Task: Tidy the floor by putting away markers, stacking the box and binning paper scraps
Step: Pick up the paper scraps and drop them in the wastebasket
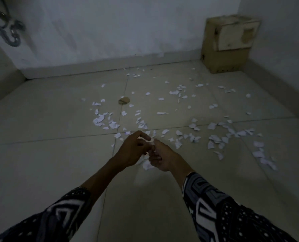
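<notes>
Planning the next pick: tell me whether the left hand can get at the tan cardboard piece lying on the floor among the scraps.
Probably yes. The tan cardboard piece lies flat on open floor ahead of the left hand, with only loose paper scraps between. But that hand is busy pinching a scrap together with the right hand.

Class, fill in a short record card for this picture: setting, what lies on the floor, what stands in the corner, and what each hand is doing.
setting: dim room, tiled floor
on floor: many white paper scraps; one small tan piece
corner: cardboard box, upright against the walls
left hand: fingers curled, meeting the right hand over scraps
right hand: curled round white paper scraps
markers: none visible
</notes>
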The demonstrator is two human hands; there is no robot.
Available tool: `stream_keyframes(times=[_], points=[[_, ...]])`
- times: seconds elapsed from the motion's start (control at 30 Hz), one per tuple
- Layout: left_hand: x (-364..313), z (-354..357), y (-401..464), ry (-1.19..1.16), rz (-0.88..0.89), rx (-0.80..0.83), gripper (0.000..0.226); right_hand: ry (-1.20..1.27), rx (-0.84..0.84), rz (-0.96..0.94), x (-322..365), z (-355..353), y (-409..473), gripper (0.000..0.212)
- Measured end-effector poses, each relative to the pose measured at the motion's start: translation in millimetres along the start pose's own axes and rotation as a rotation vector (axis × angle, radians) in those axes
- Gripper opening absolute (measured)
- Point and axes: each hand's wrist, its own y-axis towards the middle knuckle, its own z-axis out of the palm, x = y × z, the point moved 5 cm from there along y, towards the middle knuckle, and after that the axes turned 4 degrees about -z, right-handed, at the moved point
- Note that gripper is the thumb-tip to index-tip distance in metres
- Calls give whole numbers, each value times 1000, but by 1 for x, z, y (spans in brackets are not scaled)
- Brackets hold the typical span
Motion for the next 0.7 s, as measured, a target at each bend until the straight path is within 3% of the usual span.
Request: stream_keyframes(times=[0.1,0.17,0.23,0.3,0.4,0.63,0.7], points=[[-4,20,14,-110,-14,6,6,33,-78,-24,11,-30,-10,46],[1,25,23,32,43,-87,8,74,-136,-59,18,-50,-16,46],[14,26,30,322,109,-150,37,91,-190,-92,24,-66,-23,50],[39,27,33,614,116,-103,82,93,-259,-108,27,-81,-29,54],[85,27,32,787,40,-18,123,96,-356,-126,30,-101,-35,52],[151,20,30,714,-107,-107,141,64,-485,-111,20,-119,-27,49],[153,21,35,703,-40,-171,137,36,-500,-89,13,-119,-21,49]])
